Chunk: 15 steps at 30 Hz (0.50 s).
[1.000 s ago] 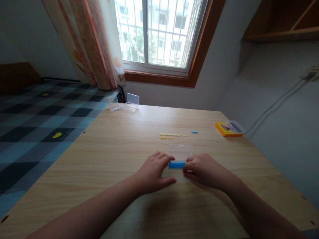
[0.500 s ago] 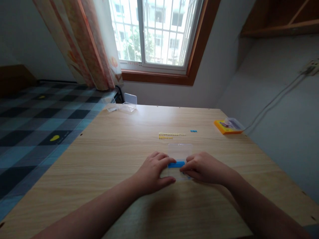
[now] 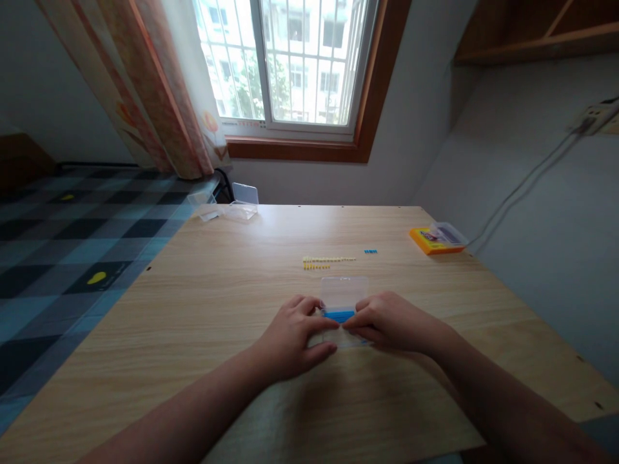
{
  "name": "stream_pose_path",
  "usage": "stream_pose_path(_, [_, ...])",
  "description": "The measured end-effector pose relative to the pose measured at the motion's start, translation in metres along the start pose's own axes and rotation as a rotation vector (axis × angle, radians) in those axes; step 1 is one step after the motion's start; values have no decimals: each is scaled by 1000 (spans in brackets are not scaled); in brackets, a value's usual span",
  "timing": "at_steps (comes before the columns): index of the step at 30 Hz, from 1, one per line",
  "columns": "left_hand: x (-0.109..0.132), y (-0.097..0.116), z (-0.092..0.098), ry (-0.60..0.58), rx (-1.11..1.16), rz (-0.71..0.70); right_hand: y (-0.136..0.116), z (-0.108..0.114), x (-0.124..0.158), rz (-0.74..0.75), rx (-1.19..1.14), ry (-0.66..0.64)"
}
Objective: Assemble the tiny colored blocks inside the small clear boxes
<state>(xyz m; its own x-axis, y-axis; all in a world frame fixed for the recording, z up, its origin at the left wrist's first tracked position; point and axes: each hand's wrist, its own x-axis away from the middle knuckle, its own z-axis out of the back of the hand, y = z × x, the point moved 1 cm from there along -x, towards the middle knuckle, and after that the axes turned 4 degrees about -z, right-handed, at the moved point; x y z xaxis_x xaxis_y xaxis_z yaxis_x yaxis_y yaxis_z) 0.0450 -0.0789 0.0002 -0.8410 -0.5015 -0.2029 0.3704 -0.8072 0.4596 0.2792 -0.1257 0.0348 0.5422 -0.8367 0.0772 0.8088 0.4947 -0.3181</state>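
A clear plastic box point(image 3: 344, 291) lies with its lid raised on the table between my hands. Inside it is a row of slim blue pieces point(image 3: 338, 316). My left hand point(image 3: 300, 332) rests at the box's left side, fingers apart, its index fingertip by the near edge of the blue row and its thumb lower down. My right hand point(image 3: 387, 322) is over the box's right part with fingers curled together, the index fingertip beside the blue row. Whatever lies under its fingers is hidden.
Beyond the box lie rows of small yellow pieces point(image 3: 316, 266) and a short row of blue pieces point(image 3: 370, 251). An orange-yellow box point(image 3: 430, 241) with a clear part sits at the right edge. Open clear boxes point(image 3: 244, 201) stand at the far left corner. A bed point(image 3: 97, 225) adjoins the left side.
My left index finger has drawn down from the top of the blue row to its near edge. My right fingertips have moved slightly left, towards it. The view has shifted a little.
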Motion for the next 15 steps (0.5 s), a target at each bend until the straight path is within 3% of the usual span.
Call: stream_pose_path(15, [0,4,2,-5,-12,4,-1,1,0,-12,5,12])
